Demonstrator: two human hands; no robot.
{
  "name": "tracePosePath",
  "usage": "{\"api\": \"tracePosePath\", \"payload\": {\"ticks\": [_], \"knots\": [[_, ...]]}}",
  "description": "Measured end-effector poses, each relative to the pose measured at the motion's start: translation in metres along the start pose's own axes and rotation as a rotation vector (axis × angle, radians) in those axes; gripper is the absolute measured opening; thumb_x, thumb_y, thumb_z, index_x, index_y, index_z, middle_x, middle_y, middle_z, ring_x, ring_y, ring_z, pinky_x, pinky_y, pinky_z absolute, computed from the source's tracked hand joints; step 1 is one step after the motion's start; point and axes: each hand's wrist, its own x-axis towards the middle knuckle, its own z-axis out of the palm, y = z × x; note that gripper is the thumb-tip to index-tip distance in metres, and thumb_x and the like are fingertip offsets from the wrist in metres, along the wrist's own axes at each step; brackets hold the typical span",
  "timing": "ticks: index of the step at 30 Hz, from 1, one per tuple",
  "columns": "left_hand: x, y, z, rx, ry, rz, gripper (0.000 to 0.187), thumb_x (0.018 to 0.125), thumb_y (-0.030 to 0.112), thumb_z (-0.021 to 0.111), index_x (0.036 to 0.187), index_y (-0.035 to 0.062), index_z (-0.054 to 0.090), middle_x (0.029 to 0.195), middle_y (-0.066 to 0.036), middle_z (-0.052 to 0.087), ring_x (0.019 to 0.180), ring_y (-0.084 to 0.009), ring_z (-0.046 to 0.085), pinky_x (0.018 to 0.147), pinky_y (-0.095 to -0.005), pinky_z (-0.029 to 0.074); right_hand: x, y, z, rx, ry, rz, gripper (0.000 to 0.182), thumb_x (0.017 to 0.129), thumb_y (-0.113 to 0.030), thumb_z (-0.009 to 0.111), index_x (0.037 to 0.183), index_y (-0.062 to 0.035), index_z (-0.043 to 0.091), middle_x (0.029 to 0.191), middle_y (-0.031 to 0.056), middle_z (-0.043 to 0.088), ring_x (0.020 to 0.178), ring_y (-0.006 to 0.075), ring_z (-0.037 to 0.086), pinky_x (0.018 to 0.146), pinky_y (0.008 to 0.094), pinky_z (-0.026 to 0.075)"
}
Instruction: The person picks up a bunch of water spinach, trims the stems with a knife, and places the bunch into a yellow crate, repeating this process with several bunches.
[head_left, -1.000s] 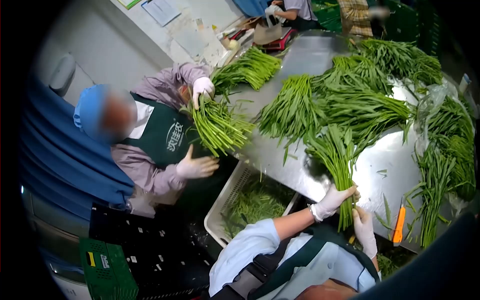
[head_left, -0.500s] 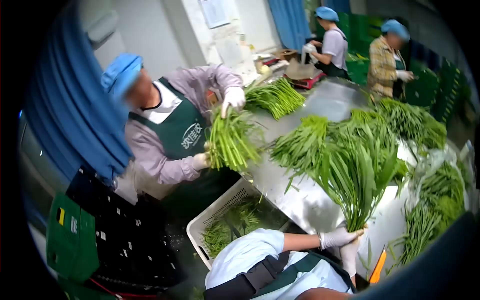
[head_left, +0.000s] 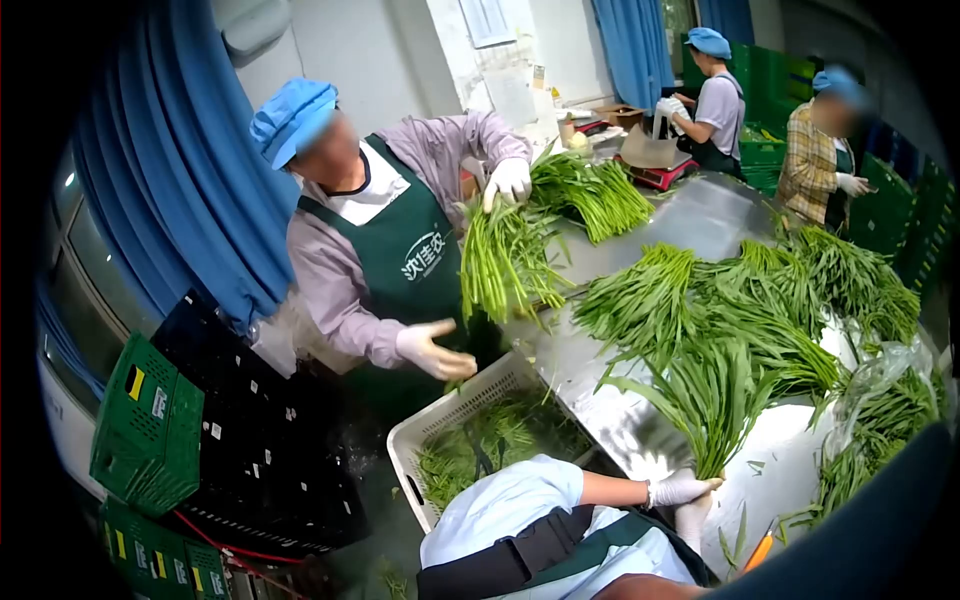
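A bunch of long-leaved water spinach [head_left: 705, 400] stands tilted over the metal table, its leaves pointing up and away from me. My left hand [head_left: 684, 488], in a white glove, is closed round the stem ends. Just below it, my gloved right hand [head_left: 692, 520] is also closed at the base of the stems; its fingers are partly hidden. Close to my right hand, an orange-handled knife [head_left: 760, 550] lies on the table beside some loose leaves.
Piles of greens [head_left: 750, 290] cover the metal table [head_left: 610, 405]. A white crate [head_left: 408, 445] with trimmings stands at its left edge. Across from me a co-worker [head_left: 420, 240] holds another bunch [head_left: 505, 260]. Green crates [head_left: 145, 425] stack at left; a red scale [head_left: 660, 178] sits farther back.
My view has shifted, so the scene sits farther right. The bunch in my hands has tipped lower over the table. The co-worker's lower hand has come away from their bunch, fingers spread.
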Motion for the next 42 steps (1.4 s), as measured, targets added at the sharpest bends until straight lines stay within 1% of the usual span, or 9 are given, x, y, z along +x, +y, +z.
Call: {"api": "tracePosePath", "payload": {"ticks": [7, 11, 12, 15, 17, 21, 29, 33, 42], "knots": [[-0.003, 0.0, 0.007, 0.107, -0.042, 0.137, 0.016, 0.083, 0.02, 0.057, 0.091, 0.0069, 0.059, 0.082, -0.006, 0.06, 0.076, -0.0144, 0.055, 0.071, -0.0308, 0.046, -0.003, -0.017, 0.001, 0.05, 0.064, -0.013, 0.056, 0.074, 0.001, 0.063, 0.124, 0.0024, 0.038, 0.113, 0.0118, 0.053, 0.102, 0.0201, 0.053, 0.089, 0.03, 0.041], [-0.001, -0.009, 0.002, 0.176, -0.056, 0.091, 0.018, 0.084, 0.021, 0.055, 0.092, 0.0055, 0.058, 0.085, -0.008, 0.06, 0.081, -0.0194, 0.056, 0.076, -0.0326, 0.045, -0.006, -0.016, 0.002, 0.076, 0.083, -0.019, 0.056, 0.074, 0.001, 0.062, 0.125, 0.0022, 0.038, 0.113, 0.0117, 0.053, 0.102, 0.0198, 0.052, 0.089, 0.0297, 0.04], [0.0, -0.01, 0.004, 0.15, -0.06, -0.062, 0.02, 0.084, 0.022, 0.055, 0.094, 0.0052, 0.058, 0.087, -0.009, 0.061, 0.083, -0.0189, 0.056, 0.076, -0.0325, 0.045, -0.008, -0.014, 0.002, 0.081, 0.09, -0.018, 0.056, 0.074, 0.001, 0.062, 0.125, 0.0022, 0.038, 0.113, 0.0117, 0.053, 0.103, 0.0198, 0.052, 0.089, 0.0297, 0.04], [-0.009, -0.002, 0.004, 0.099, -0.118, 0.112, 0.024, 0.084, 0.025, 0.055, 0.097, 0.0048, 0.059, 0.092, -0.008, 0.062, 0.086, -0.0183, 0.056, 0.077, -0.0323, 0.045, -0.009, -0.014, 0.003, 0.108, 0.11, -0.023, 0.055, 0.075, 0.001, 0.061, 0.125, 0.002, 0.037, 0.113, 0.0116, 0.052, 0.103, 0.0195, 0.052, 0.089, 0.0295, 0.04], [-0.004, -0.018, 0.005, 0.147, -0.071, -0.045, 0.025, 0.083, 0.024, 0.057, 0.099, 0.0058, 0.059, 0.089, -0.009, 0.062, 0.085, -0.0167, 0.056, 0.077, -0.0304, 0.045, -0.013, -0.015, 0.004, 0.124, 0.121, -0.02, 0.055, 0.075, 0.001, 0.061, 0.125, 0.0019, 0.037, 0.113, 0.0115, 0.052, 0.103, 0.0194, 0.052, 0.089, 0.0293, 0.04], [0.0, -0.025, 0.008, -0.008, -0.072, -0.023, 0.015, 0.085, 0.02, 0.055, 0.087, 0.0054, 0.057, 0.077, -0.003, 0.056, 0.072, -0.0104, 0.049, 0.066, -0.0268, 0.043, -0.018, -0.014, 0.006, 0.192, 0.139, -0.027, 0.055, 0.076, 0.001, 0.06, 0.126, 0.0017, 0.037, 0.113, 0.0114, 0.052, 0.103, 0.0191, 0.051, 0.089, 0.0291, 0.04], [0.004, -0.005, 0.014, -0.447, -0.08, -0.012, 0.027, 0.081, 0.011, 0.063, 0.104, 0.0026, 0.05, 0.083, -0.002, 0.053, 0.078, -0.0101, 0.054, 0.07, -0.0253, 0.047, -0.022, -0.019, 0.0, 0.004, 0.188, -0.056, 0.044, 0.071, -0.003, 0.062, 0.112, 0.005, 0.049, 0.101, 0.0116, 0.058, 0.094, 0.0182, 0.056, 0.083, 0.0273, 0.042], [0.008, 0.001, 0.018, -0.204, 0.028, 0.163, 0.026, 0.083, 0.014, 0.063, 0.103, 0.0032, 0.05, 0.084, -0.002, 0.055, 0.076, -0.0095, 0.054, 0.071, -0.0252, 0.046, -0.019, -0.053, 0.0, -0.085, 0.188, -0.036, 0.044, 0.071, -0.002, 0.061, 0.112, 0.0047, 0.049, 0.098, 0.0123, 0.06, 0.093, 0.0194, 0.057, 0.083, 0.0276, 0.042], [0.013, 0.037, 0.041, -0.574, -0.121, -0.069, 0.015, 0.088, 0.018, 0.058, 0.091, 0.0075, 0.049, 0.068, 0.002, 0.046, 0.055, -0.0071, 0.045, 0.053, -0.023, 0.043, -0.032, -0.088, -0.029, -0.164, 0.202, 0.041, 0.043, 0.068, -0.008, 0.066, 0.106, 0.0026, 0.049, 0.091, 0.0148, 0.061, 0.086, 0.0219, 0.061, 0.077, 0.0299, 0.046]]}}
